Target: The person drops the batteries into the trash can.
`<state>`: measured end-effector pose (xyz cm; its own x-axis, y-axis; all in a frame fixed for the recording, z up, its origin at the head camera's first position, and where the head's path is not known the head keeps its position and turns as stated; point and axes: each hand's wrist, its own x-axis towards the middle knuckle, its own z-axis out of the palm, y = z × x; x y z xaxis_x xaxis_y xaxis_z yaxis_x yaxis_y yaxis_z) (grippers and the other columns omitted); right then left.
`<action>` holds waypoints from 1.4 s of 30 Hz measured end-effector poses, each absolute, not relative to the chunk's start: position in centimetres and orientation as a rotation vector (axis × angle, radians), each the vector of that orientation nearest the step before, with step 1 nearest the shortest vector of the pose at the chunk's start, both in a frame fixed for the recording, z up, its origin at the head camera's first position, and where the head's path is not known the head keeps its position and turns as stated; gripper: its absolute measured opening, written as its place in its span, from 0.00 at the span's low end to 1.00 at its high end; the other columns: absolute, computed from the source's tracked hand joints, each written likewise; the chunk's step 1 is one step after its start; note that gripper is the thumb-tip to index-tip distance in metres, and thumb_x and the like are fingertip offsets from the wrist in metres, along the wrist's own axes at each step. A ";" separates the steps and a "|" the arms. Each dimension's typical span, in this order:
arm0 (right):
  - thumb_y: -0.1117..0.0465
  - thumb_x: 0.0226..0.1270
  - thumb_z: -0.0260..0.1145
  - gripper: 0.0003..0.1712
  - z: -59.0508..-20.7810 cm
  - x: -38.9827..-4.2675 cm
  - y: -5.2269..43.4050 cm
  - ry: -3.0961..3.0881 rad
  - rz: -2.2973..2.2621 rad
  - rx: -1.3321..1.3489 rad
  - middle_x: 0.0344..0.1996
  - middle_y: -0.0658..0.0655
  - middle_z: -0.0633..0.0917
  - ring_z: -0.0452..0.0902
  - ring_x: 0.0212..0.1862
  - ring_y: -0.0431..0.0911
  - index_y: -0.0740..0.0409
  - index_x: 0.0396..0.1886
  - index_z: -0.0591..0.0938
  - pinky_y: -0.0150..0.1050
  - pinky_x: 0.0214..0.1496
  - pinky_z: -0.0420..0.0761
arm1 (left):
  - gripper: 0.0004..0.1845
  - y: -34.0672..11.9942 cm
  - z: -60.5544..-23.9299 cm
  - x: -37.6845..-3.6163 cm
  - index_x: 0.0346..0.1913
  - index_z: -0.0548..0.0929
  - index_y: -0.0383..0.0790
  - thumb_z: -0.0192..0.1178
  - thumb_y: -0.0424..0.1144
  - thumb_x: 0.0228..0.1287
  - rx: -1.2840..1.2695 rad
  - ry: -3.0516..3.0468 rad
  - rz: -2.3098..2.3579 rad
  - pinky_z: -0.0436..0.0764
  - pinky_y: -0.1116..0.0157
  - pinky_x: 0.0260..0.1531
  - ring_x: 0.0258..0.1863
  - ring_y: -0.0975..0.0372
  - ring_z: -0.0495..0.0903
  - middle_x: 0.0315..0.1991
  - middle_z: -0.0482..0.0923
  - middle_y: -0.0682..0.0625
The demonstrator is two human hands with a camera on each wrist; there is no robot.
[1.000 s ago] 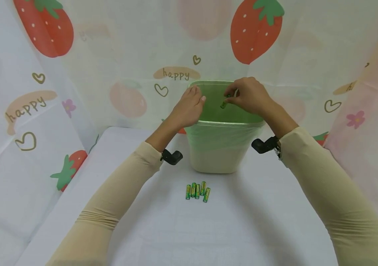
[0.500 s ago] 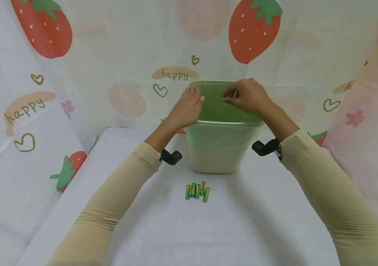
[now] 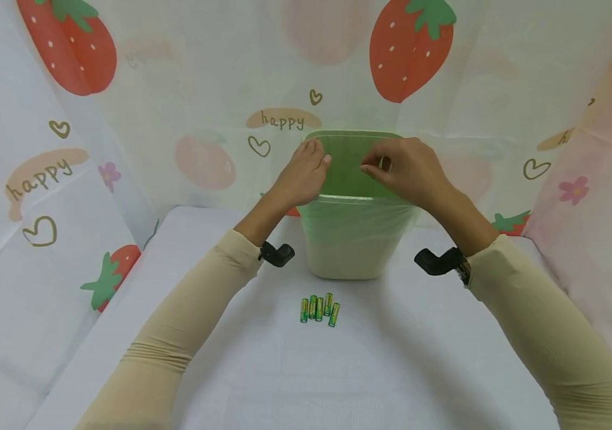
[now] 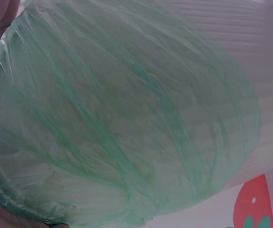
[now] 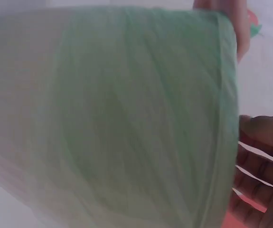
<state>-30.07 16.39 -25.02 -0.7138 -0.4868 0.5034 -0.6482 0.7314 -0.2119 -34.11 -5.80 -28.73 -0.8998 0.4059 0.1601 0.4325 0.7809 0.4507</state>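
Note:
My left hand (image 3: 306,173) grips the left rim of a pale waste bin (image 3: 346,254), which is lined with a thin green plastic bag (image 3: 349,221). In the right wrist view, the fingers of that left hand (image 5: 231,19) bend over the bagged rim. Over the bin's right side, my right hand (image 3: 413,173) has loosely bent fingers with nothing between them. The right wrist view shows this right hand (image 5: 264,166) with its fingers apart beside the rim. Several green AA-type batteries (image 3: 319,309) lie on the table in front of the bin. The bin's bottom is hidden.
A white cloth covers the table (image 3: 295,370). Behind and at both sides hangs a curtain (image 3: 220,71) printed with strawberries and hearts. A black wrist camera (image 3: 437,261) sticks out under the right wrist.
My right hand let a battery go over the bin; it is out of sight. Since then this hand has drawn slightly down and back. The left hand and the batteries on the table stayed put.

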 end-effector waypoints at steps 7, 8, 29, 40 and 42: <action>0.63 0.67 0.72 0.03 -25.3 -28.5 16.3 -2.437 0.506 0.897 0.32 0.51 0.89 0.82 0.35 0.46 0.56 0.38 0.91 0.42 0.33 0.78 | 0.33 -5.8 -28.8 -34.2 0.79 0.42 0.26 0.27 0.47 0.86 -0.681 -2.922 -0.751 0.35 0.62 0.78 0.81 0.51 0.32 0.82 0.35 0.37; 0.64 0.67 0.72 0.03 -25.3 -28.4 16.3 -2.428 0.506 0.902 0.32 0.51 0.89 0.82 0.35 0.46 0.56 0.38 0.91 0.42 0.33 0.78 | 0.33 -5.8 -28.8 -34.2 0.79 0.42 0.26 0.27 0.47 0.86 -0.681 -2.924 -0.749 0.34 0.63 0.78 0.81 0.51 0.32 0.82 0.35 0.37; 0.67 0.61 0.76 0.02 -28.3 -24.5 16.1 -2.220 0.542 0.970 0.31 0.51 0.88 0.83 0.32 0.45 0.58 0.33 0.91 0.41 0.30 0.82 | 0.33 -5.6 -28.9 -34.2 0.79 0.43 0.25 0.27 0.47 0.86 -0.698 -2.912 -0.747 0.35 0.62 0.79 0.81 0.50 0.33 0.82 0.36 0.36; 0.68 0.61 0.76 0.03 -31.0 -22.7 15.8 -2.248 0.605 1.011 0.30 0.48 0.87 0.83 0.32 0.46 0.57 0.34 0.90 0.38 0.30 0.81 | 0.33 -5.9 -28.7 -34.0 0.79 0.42 0.27 0.26 0.48 0.86 -0.691 -2.915 -0.752 0.34 0.63 0.78 0.81 0.51 0.32 0.82 0.36 0.36; 0.68 0.60 0.76 0.04 -31.6 -22.4 15.7 -2.245 0.616 1.016 0.30 0.48 0.87 0.83 0.31 0.45 0.56 0.33 0.90 0.37 0.30 0.81 | 0.33 -5.9 -28.7 -34.0 0.79 0.42 0.27 0.26 0.48 0.86 -0.694 -2.912 -0.756 0.34 0.63 0.78 0.81 0.51 0.32 0.82 0.36 0.36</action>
<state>-22.42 15.73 -31.58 -0.5323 -0.5078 0.6773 -0.7825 0.6004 -0.1648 -34.00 -5.88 -28.72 -0.8977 0.4101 0.1611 0.4367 0.7793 0.4494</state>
